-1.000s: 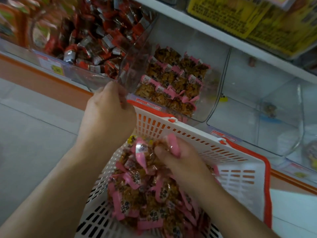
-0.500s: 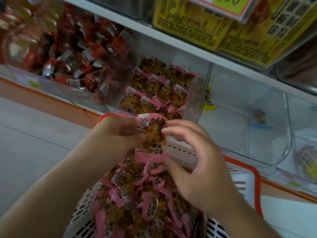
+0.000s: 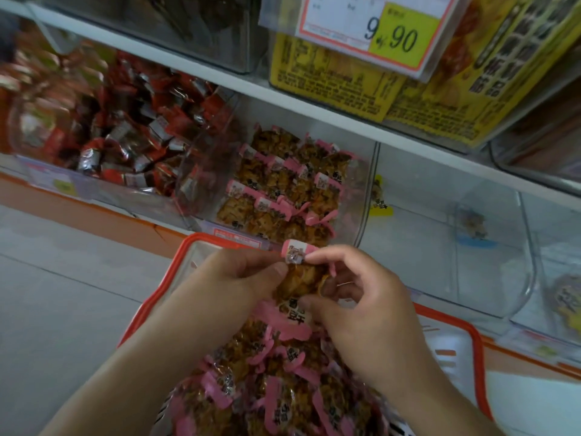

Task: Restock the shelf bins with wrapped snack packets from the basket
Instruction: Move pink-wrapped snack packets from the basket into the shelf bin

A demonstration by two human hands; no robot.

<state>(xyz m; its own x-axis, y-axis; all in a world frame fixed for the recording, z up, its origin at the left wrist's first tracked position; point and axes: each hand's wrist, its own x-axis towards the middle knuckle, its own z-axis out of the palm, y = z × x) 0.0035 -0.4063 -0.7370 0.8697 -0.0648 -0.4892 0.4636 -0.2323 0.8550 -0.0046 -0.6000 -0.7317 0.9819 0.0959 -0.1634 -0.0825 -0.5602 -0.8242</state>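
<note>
Fingers of both the left hand [image 3: 239, 278] and right hand [image 3: 361, 313] are pinched on one pink-edged clear-wrapped snack packet [image 3: 298, 283]. It is held above the white, orange-rimmed plastic basket [image 3: 151, 305], with the clear shelf bin [image 3: 366, 196] at twelve o'clock.

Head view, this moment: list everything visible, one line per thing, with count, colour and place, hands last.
held packet: one, pink-ended over brown, between both hands above the basket.
basket packets: many, pink and brown, heaped in the basket.
basket: one, white with orange-red rim, below the shelf.
middle bin: one, clear, part-filled with matching pink packets.
left bin: one, clear, full of red and silver packets.
right bin: one, clear, almost empty.
price tag: one, white and yellow, upper shelf.
left hand: grip on the packet's left edge.
right hand: grip on its right side.
</note>
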